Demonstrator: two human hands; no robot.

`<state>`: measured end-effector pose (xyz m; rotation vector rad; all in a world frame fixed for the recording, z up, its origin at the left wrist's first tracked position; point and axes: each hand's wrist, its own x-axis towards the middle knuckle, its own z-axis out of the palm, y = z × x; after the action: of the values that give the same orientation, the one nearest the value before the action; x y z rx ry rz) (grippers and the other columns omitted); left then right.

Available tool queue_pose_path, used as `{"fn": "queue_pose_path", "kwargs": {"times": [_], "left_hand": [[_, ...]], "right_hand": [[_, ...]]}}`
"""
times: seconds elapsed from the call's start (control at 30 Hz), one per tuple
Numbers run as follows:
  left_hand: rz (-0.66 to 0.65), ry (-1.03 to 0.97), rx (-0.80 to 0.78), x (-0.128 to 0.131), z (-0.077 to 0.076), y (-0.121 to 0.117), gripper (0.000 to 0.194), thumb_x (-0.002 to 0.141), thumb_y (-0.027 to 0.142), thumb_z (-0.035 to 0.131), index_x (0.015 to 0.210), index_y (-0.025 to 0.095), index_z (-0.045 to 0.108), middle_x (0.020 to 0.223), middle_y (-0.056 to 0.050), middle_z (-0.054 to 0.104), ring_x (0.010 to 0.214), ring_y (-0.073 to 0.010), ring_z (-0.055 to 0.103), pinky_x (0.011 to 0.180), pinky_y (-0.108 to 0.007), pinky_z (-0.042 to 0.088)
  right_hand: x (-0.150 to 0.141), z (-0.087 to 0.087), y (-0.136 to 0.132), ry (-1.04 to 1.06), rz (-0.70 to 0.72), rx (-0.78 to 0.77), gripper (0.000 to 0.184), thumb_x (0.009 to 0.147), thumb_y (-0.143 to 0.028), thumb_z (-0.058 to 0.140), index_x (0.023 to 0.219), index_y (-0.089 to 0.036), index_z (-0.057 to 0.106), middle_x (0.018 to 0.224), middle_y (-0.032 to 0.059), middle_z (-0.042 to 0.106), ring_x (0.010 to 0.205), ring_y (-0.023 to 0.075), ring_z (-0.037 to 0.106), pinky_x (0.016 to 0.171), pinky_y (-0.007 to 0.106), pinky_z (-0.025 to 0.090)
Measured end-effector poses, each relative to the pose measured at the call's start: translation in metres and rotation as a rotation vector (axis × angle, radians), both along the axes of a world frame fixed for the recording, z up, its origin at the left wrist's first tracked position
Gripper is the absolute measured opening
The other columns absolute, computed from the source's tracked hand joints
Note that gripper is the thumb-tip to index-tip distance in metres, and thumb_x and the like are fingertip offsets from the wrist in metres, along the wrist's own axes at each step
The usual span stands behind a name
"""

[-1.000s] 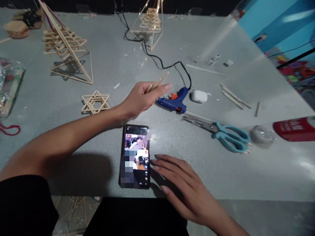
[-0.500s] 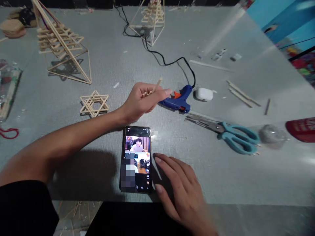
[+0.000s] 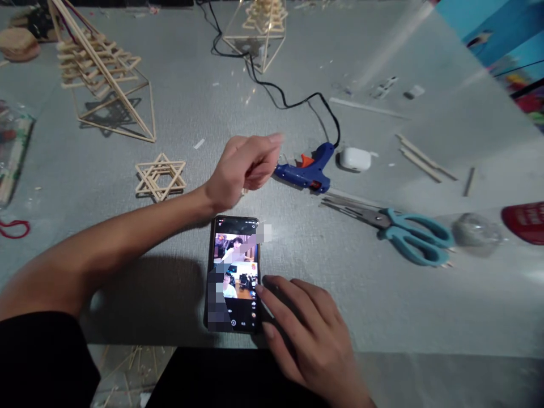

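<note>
Head view, contents of a grey table (image 3: 382, 306), bare hands present.

Item: phone (image 3: 236, 309). Lies flat at the near side of the table, screen up and lit, part of the display masked by blocks. Long axis runs from the near edge of the table towards the far side, almost square to that edge, far end leaning slightly right. Top of the display points away from the person.

Item: right hand (image 3: 317, 334). Fingers spread and relaxed, nothing grasped; fingertips at the phone's right edge, one meeting or just over it. Contact with the glass: cannot tell.

Item: left hand (image 3: 244, 167). Fingers curled in, thumb laid over, raised beyond the phone's far end. A pale stub (image 3: 243, 192) shows beneath; whether the fist grips it or anything else, cannot tell.

Handling note, by judgement: one light fingertip suits the screen, with the palm off the glass and the push straight down, so the smooth case does not skid or turn. The left fist is best held clear of the glue gun's nozzle, which may be hot.

Item: glue gun (image 3: 304, 177), blue, orange trigger, just beside the left hand; nozzle towards that hand, black cord (image 3: 283, 101) leading off.

Item: scissors (image 3: 419, 237), blue handles, blades towards the glue gun.

Item: stick star (image 3: 160, 177), flat, near the left forearm.

Item: white case (image 3: 355, 159), right of the glue gun.
</note>
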<state>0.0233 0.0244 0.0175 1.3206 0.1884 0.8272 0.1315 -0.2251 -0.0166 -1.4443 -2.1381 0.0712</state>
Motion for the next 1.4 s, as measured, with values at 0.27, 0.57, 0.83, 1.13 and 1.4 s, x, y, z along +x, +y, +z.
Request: {"fn": "queue_pose_path", "kwargs": {"times": [0.27,0.57,0.83,1.13,1.4], "left_hand": [[-0.076,-0.033,-0.061,-0.002,-0.006,0.001,0.034,0.087,0.037,0.053,0.059,0.021,0.042,0.049,0.007,0.025,0.041,-0.0062,0.020,0.042,-0.025,0.015],[-0.059,0.014,-0.045,0.001,-0.005,-0.002,0.032,0.084,0.031,0.050,0.055,0.020,0.042,0.049,0.006,0.026,0.041,-0.0058,0.021,0.042,-0.024,0.014],[-0.088,0.043,-0.049,-0.001,-0.004,-0.001,0.041,0.086,0.035,0.050,0.053,0.023,0.028,0.051,0.007,0.020,0.042,-0.0048,0.018,0.042,-0.024,0.014],[-0.090,0.044,-0.154,-0.002,-0.005,0.005,0.040,0.081,0.034,0.057,0.056,0.024,0.028,0.048,0.009,0.020,0.041,-0.0040,0.018,0.042,-0.023,0.015],[0.042,0.092,-0.077,0.002,-0.003,-0.004,0.008,0.080,0.023,0.057,0.086,0.021,0.052,0.047,0.012,0.028,0.041,-0.0053,0.020,0.045,-0.022,0.017]], "right_hand": [[0.000,0.002,-0.003,-0.007,-0.016,-0.013,0.040,0.100,-0.019,0.051,0.137,-0.006,0.057,0.130,0.0163,0.061,0.114,0.0279,0.055,0.097,0.043,0.045],[0.003,-0.001,-0.003,-0.056,-0.015,-0.017,0.042,0.098,-0.019,0.055,0.138,-0.005,0.056,0.130,0.0170,0.061,0.114,0.0290,0.055,0.095,0.043,0.045],[0.002,-0.001,-0.002,-0.048,-0.023,-0.026,0.042,0.099,-0.020,0.053,0.139,-0.006,0.056,0.131,0.0165,0.062,0.114,0.0288,0.055,0.097,0.043,0.045],[0.001,0.001,-0.002,-0.054,-0.035,-0.027,0.041,0.099,-0.020,0.054,0.138,-0.007,0.056,0.129,0.0157,0.064,0.114,0.0277,0.056,0.097,0.042,0.046],[-0.004,0.009,0.004,0.065,-0.032,-0.045,0.047,0.097,-0.019,0.053,0.144,-0.012,0.053,0.143,0.0149,0.057,0.128,0.0311,0.052,0.105,0.048,0.047]]}}
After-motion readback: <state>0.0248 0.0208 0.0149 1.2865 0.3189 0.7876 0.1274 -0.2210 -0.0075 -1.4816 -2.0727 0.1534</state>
